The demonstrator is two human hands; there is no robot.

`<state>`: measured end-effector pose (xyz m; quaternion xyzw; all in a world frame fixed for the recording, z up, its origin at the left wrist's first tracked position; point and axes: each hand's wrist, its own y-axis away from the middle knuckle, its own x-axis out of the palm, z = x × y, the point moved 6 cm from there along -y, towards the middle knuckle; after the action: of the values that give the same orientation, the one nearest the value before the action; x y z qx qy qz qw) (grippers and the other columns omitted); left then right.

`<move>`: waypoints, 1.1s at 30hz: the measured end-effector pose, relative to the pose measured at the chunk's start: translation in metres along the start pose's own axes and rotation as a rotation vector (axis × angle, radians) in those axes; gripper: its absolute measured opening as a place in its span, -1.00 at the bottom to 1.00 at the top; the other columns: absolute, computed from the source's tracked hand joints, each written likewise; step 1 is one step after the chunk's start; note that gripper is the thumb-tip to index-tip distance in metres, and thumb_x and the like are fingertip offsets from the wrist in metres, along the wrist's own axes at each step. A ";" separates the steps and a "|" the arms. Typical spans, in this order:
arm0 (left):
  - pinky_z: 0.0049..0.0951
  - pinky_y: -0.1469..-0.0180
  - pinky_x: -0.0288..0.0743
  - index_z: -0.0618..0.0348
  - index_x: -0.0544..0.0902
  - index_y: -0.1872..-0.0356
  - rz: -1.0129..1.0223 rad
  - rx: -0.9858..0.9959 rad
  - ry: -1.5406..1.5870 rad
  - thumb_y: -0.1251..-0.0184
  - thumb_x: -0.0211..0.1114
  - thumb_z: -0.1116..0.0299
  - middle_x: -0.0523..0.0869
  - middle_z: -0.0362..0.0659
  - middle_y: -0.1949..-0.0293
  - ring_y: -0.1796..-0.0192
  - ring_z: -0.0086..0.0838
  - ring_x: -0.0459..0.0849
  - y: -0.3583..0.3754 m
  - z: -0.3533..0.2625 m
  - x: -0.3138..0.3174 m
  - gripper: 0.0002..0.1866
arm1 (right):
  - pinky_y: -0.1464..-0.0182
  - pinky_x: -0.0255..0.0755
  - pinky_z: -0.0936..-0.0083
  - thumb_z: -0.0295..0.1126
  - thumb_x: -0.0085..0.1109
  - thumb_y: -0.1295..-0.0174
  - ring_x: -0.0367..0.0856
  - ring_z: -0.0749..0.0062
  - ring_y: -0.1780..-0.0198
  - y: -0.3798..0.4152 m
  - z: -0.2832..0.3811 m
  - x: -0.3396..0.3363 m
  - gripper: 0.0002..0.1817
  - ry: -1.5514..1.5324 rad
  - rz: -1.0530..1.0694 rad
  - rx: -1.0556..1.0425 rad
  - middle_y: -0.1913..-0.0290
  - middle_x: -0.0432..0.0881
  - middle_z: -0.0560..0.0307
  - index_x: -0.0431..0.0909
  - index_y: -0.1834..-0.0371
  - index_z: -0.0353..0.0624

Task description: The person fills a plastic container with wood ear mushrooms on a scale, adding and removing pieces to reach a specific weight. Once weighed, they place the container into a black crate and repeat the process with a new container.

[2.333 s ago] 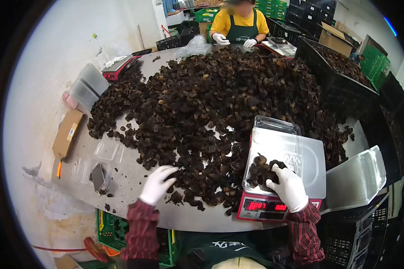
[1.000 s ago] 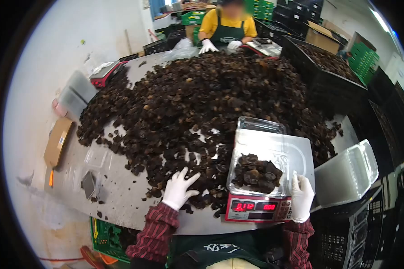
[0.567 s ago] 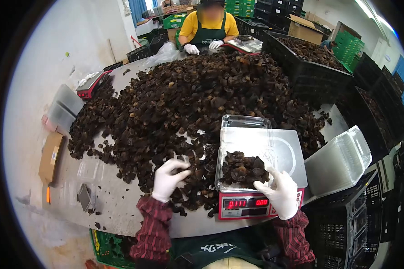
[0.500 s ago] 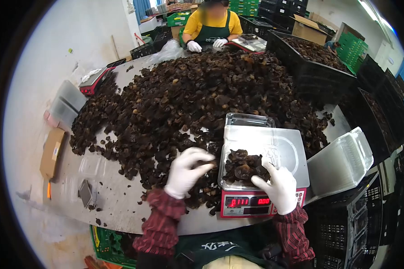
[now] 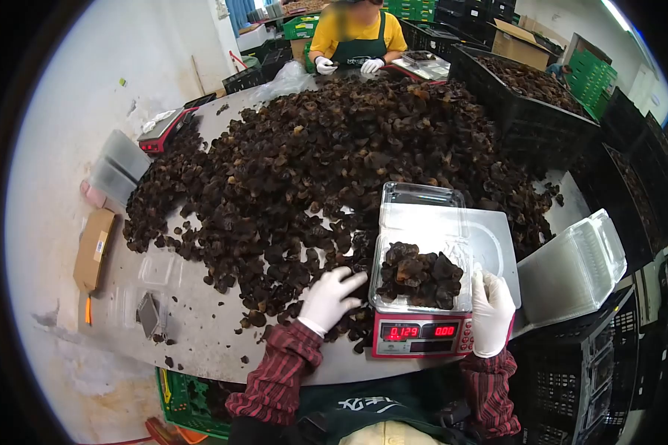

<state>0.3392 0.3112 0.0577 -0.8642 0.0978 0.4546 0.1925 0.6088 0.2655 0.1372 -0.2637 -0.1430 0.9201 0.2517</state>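
Note:
My left hand, in a white glove, is over the near edge of a heap of dark, dried wood ear mushrooms. Its fingers are apart and nothing shows between them. A clear plastic box lies with its lid folded back on a red and silver scale. Inside the box sits a pile of mushrooms. The scale's red display reads 0.129 and 0.00. Beside the box's right edge is my gloved right hand, fingers drawn together; whatever they hold, if anything, is hidden.
A stack of clear boxes leans at the right of the metal table. A black crate of mushrooms stands behind. Across the table a person in white gloves faces me. A second scale is at left.
My right hand has moved from over the mushrooms in the box to its right edge. The box's pile is larger and the reading rose from 0.111 to 0.129. My left hand's fingers have spread.

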 end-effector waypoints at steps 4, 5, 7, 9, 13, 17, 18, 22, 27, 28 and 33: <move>-0.37 0.11 0.52 0.03 0.68 0.20 0.000 -0.009 0.092 0.03 0.32 0.53 0.61 -0.13 0.20 0.15 -0.24 0.61 0.007 0.034 0.036 -0.70 | 0.34 0.44 0.56 -0.47 0.20 -0.22 0.57 0.42 0.42 0.001 -0.003 -0.003 -0.84 0.021 0.003 -0.026 0.39 0.60 0.00 0.59 0.23 -0.37; -0.40 0.14 0.53 0.05 0.69 0.25 -0.026 -0.059 0.158 0.05 0.30 0.59 0.63 -0.13 0.26 0.21 -0.25 0.64 0.008 0.044 0.036 -0.73 | 0.34 0.44 0.56 -0.47 0.21 -0.22 0.57 0.43 0.42 0.002 0.004 -0.007 -0.84 0.099 -0.010 -0.139 0.40 0.60 0.00 0.59 0.23 -0.38; -0.51 0.20 0.53 0.18 0.70 0.34 -0.077 -0.220 0.561 0.06 0.30 0.67 0.69 -0.19 0.36 0.28 -0.45 0.67 0.003 0.060 0.024 -0.78 | 0.35 0.44 0.55 -0.47 0.21 -0.21 0.57 0.41 0.44 0.003 -0.003 -0.013 -0.84 0.151 -0.025 -0.142 0.42 0.59 -0.01 0.59 0.24 -0.37; -0.54 0.18 0.52 0.26 0.70 0.34 -0.052 -0.551 0.867 0.04 0.31 0.68 0.70 -0.22 0.32 0.27 -0.56 0.65 0.003 0.068 0.009 -0.80 | 0.40 0.34 0.63 -0.46 0.21 -0.24 0.42 0.62 0.51 0.004 -0.008 -0.020 -0.87 0.125 -0.080 -0.125 0.52 0.52 0.16 0.62 0.28 -0.34; -0.57 0.10 0.52 0.31 0.68 0.27 -0.259 -0.234 0.969 -0.01 0.23 0.77 0.67 -0.18 0.23 0.20 -0.57 0.63 -0.035 0.023 -0.048 -0.75 | 0.44 0.32 0.62 -0.42 0.26 -0.20 0.38 0.64 0.53 0.007 -0.004 -0.021 -0.85 0.164 -0.052 -0.102 0.55 0.48 0.18 0.62 0.29 -0.30; -0.48 0.07 0.53 0.22 0.69 0.23 -0.234 0.289 0.539 0.03 0.26 0.73 0.64 -0.10 0.22 0.14 -0.37 0.64 -0.073 -0.090 -0.066 -0.70 | 0.45 0.40 0.39 -0.29 0.37 -0.03 0.51 0.19 0.52 0.000 0.039 0.006 -0.74 0.384 0.118 -0.359 0.54 0.50 0.03 0.59 0.28 -0.19; -0.42 0.08 0.53 0.14 0.70 0.20 -0.168 0.389 0.480 0.00 0.28 0.65 0.65 -0.09 0.18 0.15 -0.28 0.64 -0.078 -0.103 -0.047 -0.71 | 0.44 0.40 0.38 -0.28 0.35 -0.04 0.52 0.18 0.50 0.001 0.026 0.019 -0.74 0.490 0.169 -0.401 0.54 0.50 0.03 0.59 0.28 -0.17; -0.26 -0.05 0.46 0.05 0.63 0.03 0.100 0.597 0.205 -0.04 0.27 0.57 0.57 -0.06 -0.06 -0.06 -0.17 0.56 -0.085 -0.128 -0.011 -0.61 | 0.40 0.41 0.35 -0.29 0.30 -0.10 0.53 0.16 0.47 -0.007 0.023 0.021 -0.79 0.471 0.231 -0.343 0.51 0.52 0.05 0.59 0.30 -0.17; -0.37 -0.09 0.45 0.14 0.63 0.00 -0.089 0.235 0.471 -0.09 0.29 0.57 0.57 -0.05 -0.03 -0.02 -0.22 0.58 -0.057 -0.086 -0.069 -0.63 | 0.37 0.45 0.44 -0.41 0.22 -0.19 0.59 0.20 0.44 -0.003 0.004 -0.020 -0.87 0.291 0.002 -0.284 0.40 0.59 -0.03 0.58 0.28 -0.24; -0.40 -0.08 0.46 0.13 0.64 0.01 -0.161 0.176 0.342 -0.12 0.28 0.58 0.57 -0.07 -0.05 -0.01 -0.27 0.59 -0.049 -0.056 -0.068 -0.65 | 0.37 0.44 0.45 -0.44 0.21 -0.19 0.58 0.23 0.45 -0.003 -0.001 -0.026 -0.88 0.268 -0.020 -0.260 0.42 0.58 -0.02 0.58 0.28 -0.26; -0.35 -0.17 0.40 0.06 0.63 -0.02 -0.094 -0.168 -0.057 -0.11 0.30 0.48 0.60 -0.06 -0.04 -0.11 -0.22 0.54 0.015 0.057 -0.046 -0.62 | 0.40 0.40 0.56 -0.48 0.17 -0.24 0.50 0.45 0.51 0.008 -0.029 -0.036 -0.89 0.157 -0.045 -0.063 0.48 0.55 0.05 0.59 0.32 -0.33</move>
<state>0.2652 0.3211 0.0623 -0.8677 0.0133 0.4760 0.1428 0.6477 0.2435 0.1254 -0.3395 -0.1574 0.8858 0.2745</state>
